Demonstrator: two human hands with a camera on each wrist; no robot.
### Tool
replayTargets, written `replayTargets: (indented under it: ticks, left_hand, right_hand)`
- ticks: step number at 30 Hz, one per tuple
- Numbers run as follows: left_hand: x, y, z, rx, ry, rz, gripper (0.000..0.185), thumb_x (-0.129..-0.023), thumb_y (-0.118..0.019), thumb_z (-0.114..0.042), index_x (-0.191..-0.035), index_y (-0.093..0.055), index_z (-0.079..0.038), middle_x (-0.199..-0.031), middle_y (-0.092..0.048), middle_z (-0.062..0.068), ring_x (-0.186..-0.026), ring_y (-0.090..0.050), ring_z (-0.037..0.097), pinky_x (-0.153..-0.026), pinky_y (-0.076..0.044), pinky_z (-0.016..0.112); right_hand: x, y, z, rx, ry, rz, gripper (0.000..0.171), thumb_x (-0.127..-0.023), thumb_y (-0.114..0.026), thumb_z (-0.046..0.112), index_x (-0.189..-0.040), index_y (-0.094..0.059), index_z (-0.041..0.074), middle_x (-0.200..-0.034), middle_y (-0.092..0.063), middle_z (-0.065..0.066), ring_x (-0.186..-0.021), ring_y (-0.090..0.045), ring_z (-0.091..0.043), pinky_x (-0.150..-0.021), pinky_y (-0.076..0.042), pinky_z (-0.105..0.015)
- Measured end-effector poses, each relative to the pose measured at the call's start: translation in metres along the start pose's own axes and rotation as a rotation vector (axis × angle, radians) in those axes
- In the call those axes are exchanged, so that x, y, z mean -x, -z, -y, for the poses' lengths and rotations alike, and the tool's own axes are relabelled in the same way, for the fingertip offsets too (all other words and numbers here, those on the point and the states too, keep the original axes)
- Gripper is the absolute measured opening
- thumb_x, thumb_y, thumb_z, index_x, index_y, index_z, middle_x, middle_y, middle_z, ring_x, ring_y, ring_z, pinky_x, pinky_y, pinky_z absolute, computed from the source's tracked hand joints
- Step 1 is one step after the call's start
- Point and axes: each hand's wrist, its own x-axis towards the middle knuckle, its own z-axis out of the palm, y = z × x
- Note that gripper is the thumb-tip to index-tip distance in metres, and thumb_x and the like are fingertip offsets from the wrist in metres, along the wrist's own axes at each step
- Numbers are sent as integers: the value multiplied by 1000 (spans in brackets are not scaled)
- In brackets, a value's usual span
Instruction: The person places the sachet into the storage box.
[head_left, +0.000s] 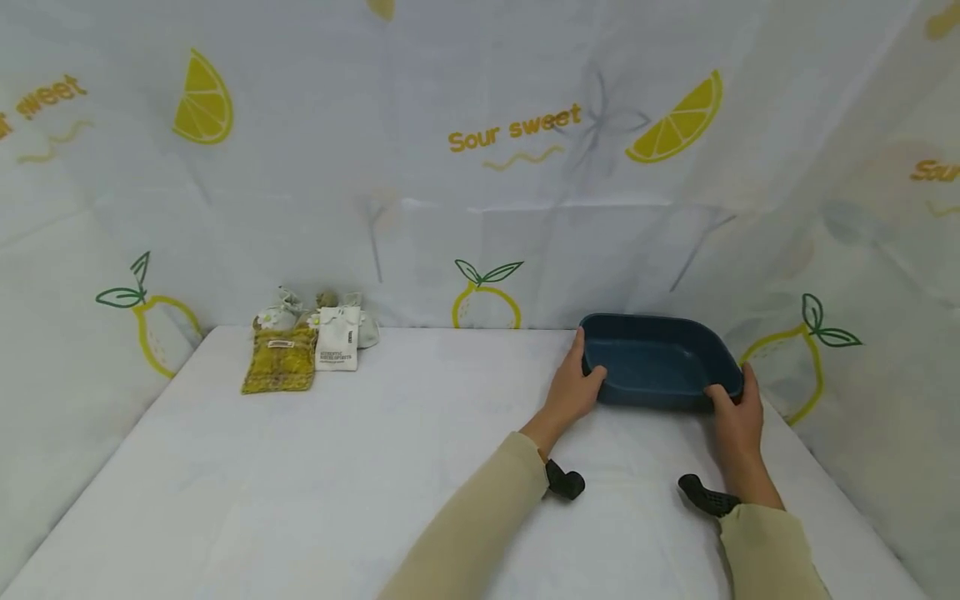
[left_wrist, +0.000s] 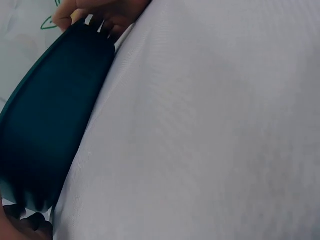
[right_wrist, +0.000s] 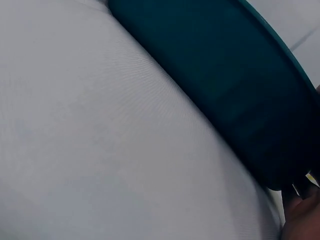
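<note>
A dark blue rectangular basin (head_left: pixel 652 367) with rounded corners stands at the back right of the white table, its inside bare. My left hand (head_left: pixel 573 385) grips its left end, thumb over the rim and fingers round the outer side. At the opposite end my right hand (head_left: pixel 738 421) holds the near right corner the same way. The left wrist view shows the basin's outer wall (left_wrist: pixel 55 110) close over the cloth, with a hand at either end. In the right wrist view the wall (right_wrist: pixel 215 85) runs down to the right hand's fingers (right_wrist: pixel 300 200).
At the back left lie a yellow-green fabric pouch (head_left: pixel 279 360), a white printed packet (head_left: pixel 337 337) and small whitish drawstring bags (head_left: pixel 279 317). A lemon-print curtain (head_left: pixel 420 167) hangs along the back and sides of the white-covered table (head_left: pixel 300 483).
</note>
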Motion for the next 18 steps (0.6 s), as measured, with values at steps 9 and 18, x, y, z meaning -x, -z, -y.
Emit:
replayTargets:
  ticks: [9, 18]
  left_hand:
    - [4, 21, 9, 24, -6, -35, 75, -97, -47, -30, -164, -12, -27, -168, -21, -12, -156, -24, 11, -126, -28, 39]
    - [16, 59, 29, -1, 1, -30, 77, -95, -48, -31, -163, -13, -31, -168, -22, -12, -155, -26, 11, -123, -32, 40]
  right_hand:
    - [1, -8, 5, 77, 15, 69, 75, -100, -49, 39, -165, -13, 25, -170, -17, -9, -153, -29, -35, -119, -34, -43]
    - [12, -26, 11, 214, 131, 164, 81, -101, -56, 40, -164, -14, 12, -162, -26, -29, -136, -42, -45, -93, -42, -44]
